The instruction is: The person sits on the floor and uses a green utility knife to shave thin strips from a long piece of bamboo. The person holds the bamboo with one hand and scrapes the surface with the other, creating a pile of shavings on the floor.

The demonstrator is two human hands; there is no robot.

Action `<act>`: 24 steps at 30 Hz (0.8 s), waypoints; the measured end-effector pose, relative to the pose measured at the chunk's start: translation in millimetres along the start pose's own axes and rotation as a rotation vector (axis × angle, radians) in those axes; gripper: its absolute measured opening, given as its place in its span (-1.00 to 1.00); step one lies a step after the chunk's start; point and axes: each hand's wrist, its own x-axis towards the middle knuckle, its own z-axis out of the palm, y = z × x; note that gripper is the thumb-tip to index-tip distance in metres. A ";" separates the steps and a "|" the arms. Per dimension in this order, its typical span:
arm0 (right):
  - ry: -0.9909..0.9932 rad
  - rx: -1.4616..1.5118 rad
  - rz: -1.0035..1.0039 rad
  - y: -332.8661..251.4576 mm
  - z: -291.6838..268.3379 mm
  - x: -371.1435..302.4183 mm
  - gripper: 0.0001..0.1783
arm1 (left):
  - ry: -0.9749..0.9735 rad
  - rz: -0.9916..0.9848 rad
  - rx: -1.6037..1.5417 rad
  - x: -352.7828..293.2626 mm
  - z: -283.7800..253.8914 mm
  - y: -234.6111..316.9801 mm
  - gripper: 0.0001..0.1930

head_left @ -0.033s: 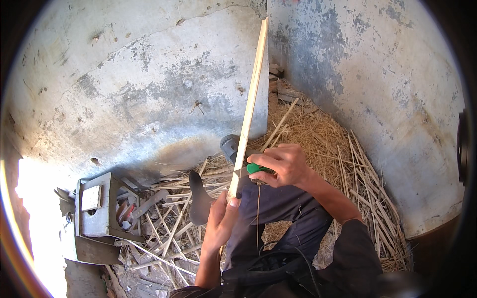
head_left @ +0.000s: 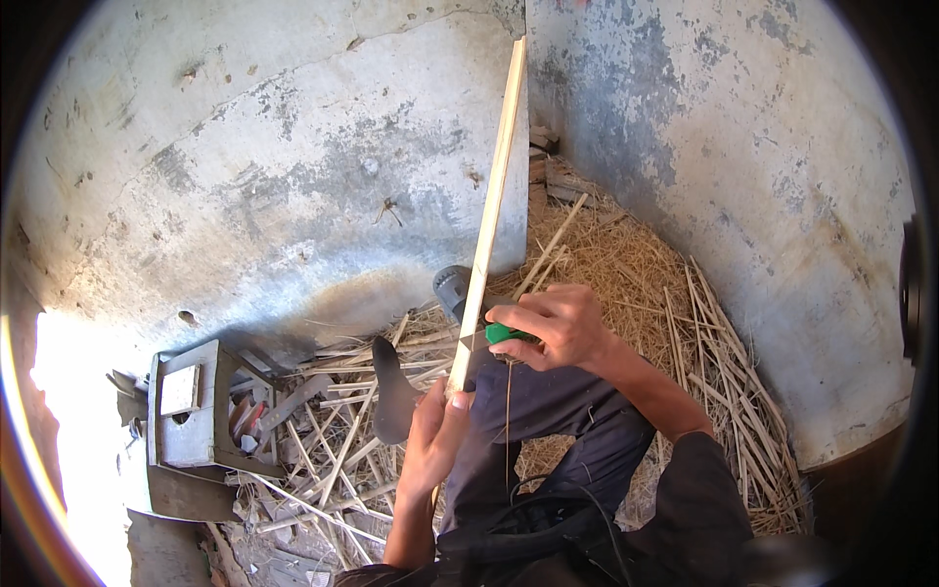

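Note:
A long, pale split strip of wood or bamboo (head_left: 497, 186) rises from my lap, leaning a little to the right toward its far end. My left hand (head_left: 436, 435) is closed around its near end. My right hand (head_left: 569, 328) grips a knife by its green handle (head_left: 509, 334), index finger and thumb along it. The short blade lies across the strip just above my left hand. Under my hands are my dark trouser legs (head_left: 548, 401). A thin fibre (head_left: 509, 426) hangs below the knife.
Fine shavings (head_left: 626, 245) are heaped in the corner between two worn walls. Split strips lie in a bundle (head_left: 734, 391) at the right and scattered (head_left: 337, 460) at the left. Beyond these stands a wooden box (head_left: 191, 435) with odds and ends. My feet (head_left: 393, 401) rest among the strips.

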 end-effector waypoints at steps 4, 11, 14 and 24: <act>0.258 0.104 0.396 62.0 -2.9 -5.8 -0.56 | -0.087 -0.124 -0.130 -21.3 15.8 10.2 -0.73; 0.276 0.308 0.687 89.2 -21.7 -20.1 -0.52 | -0.122 -0.059 -0.032 -23.2 16.9 10.5 -0.73; 0.266 0.456 0.663 80.5 -10.7 -24.0 -0.59 | -0.067 0.030 0.155 -16.6 13.1 1.8 -0.75; 0.215 0.577 0.497 59.6 -12.4 -20.5 -0.72 | 0.156 0.095 0.235 3.8 17.2 4.1 -0.83</act>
